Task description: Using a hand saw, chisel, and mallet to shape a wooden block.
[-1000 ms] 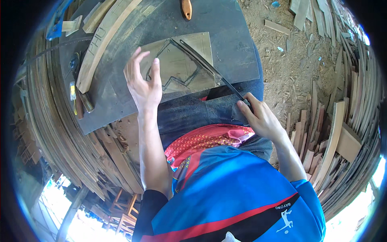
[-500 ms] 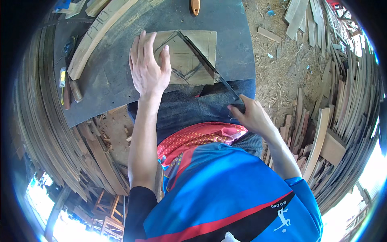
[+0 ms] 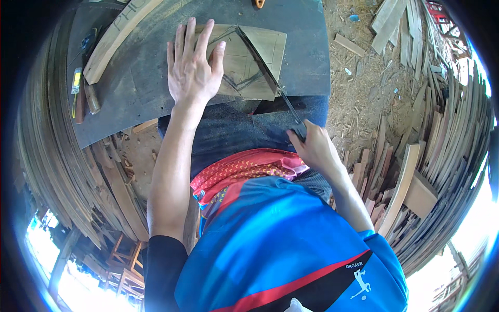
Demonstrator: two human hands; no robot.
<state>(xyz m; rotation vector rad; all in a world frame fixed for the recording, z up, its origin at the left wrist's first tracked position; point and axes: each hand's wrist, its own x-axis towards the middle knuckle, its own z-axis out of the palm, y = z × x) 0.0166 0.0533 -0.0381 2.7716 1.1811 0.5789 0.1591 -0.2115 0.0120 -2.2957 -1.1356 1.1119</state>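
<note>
1. The left hand (image 3: 193,73) is spreading out palm down, fingers nearly straight and thumb held apart; it's gripping nothing, just lying over the left part of a wooden board (image 3: 275,49).
2. That board is sitting on the dark, scuffed tabletop (image 3: 306,57) close to its near edge. It's looking flat and smooth-grained, with thick black lines making an angular, zigzag outline.
3. The right hand (image 3: 318,148) is closing around the near end of a long dark tool (image 3: 290,106), super thin and straight, which is slanting up and left across the board, right along 1 of those lines.
4. A chunky curved wood piece (image 3: 114,39) is resting at the far left, and a yellow-marked tool (image 3: 76,81) is lying nearer, beside a stubby cylinder (image 3: 92,100).
5. Hard-to-see stuff: the left hand is hiding the board's left end, and the right fingers are covering most of the grip. I can't tell where the tool's far tip is ending among the black lines. An orange handle (image 3: 258,3) is getting cut off up top.
</note>
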